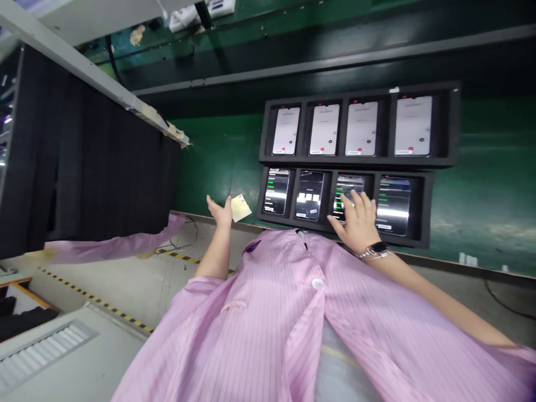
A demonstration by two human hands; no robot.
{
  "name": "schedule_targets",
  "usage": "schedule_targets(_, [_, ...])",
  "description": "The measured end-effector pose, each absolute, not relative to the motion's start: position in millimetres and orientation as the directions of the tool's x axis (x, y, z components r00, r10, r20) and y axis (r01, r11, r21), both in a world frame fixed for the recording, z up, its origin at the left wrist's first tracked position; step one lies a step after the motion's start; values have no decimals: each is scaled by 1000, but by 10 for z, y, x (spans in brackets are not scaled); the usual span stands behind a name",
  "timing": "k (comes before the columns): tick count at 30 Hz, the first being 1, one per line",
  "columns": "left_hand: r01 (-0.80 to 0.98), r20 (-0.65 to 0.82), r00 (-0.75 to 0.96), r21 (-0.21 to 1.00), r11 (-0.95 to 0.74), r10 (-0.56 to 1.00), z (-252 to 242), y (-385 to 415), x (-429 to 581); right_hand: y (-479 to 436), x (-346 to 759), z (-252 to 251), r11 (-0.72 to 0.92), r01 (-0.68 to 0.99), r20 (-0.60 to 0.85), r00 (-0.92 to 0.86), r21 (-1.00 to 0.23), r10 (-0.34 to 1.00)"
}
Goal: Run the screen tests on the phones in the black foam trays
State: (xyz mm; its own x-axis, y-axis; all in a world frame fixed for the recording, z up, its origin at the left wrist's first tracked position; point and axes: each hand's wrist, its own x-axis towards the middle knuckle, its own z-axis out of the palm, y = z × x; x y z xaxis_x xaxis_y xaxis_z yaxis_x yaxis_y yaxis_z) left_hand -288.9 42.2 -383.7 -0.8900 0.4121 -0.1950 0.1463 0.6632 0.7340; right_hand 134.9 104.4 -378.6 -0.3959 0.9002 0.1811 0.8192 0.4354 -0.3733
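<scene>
1. The bare left hand [220, 213] was turned palm up, with its fingers spread and curling slightly. A pale yellow rectangular card [241, 208] sat tilted against its thumb side, just above the black foam rack. I could not tell whether the hand pinched the card or the card only rested there.
2. The bare right hand [355, 220] was spread wide, fingers down, and its fingertips [341, 205] touched the glossy dark-screened smartphone [350, 181], third from the left in the lower row. A black wristwatch with a silver bracelet [377, 249] circled its wrist.
3. The lower black foam rack [424, 223] held four smartphones showing dark screens with bright text and green bars. The upper black foam rack [450, 123] held four smartphones, including a white-screened smartphone [413, 125]. Each phone stood in its own slot, probably to keep the screens apart, facing up and within reach.
4. Both racks stood against a glossy green panel [489, 145]. A pink striped smock [255, 312] covered the person's chest, and a loose pink striped sleeve [117, 251] lay to the left, beside a black pleated curtain [104, 167].
</scene>
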Motion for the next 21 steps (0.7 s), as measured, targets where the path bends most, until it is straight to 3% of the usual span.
schedule_targets(3, [459, -7, -797, 645, 612, 604, -3857, 372, -2660, 941, 1779, -3744, 368, 861, 168, -328, -352, 930])
schedule_targets(7, [779, 106, -426, 548, 305, 898, -3924, 238, -2224, 784, 2283, -3724, 252, 910, 110, -228, -330, 967])
schedule_targets(9, [832, 102, -273, 524, 181, 957, -3955, 177, -2038, 728, 2443, -3728, 202, 922, 73, -188, -331, 979])
schedule_targets(12, [857, 62, -174, 502, 120, 983, -3980, 144, -1869, 688, 2574, -3761, 145, 931, 24, -145, -335, 989])
schedule_targets(21, [849, -26, -190, 499, 177, 981, -3967, 283, -1775, 767, 2570, -3816, 65, 952, -113, -103, -299, 988])
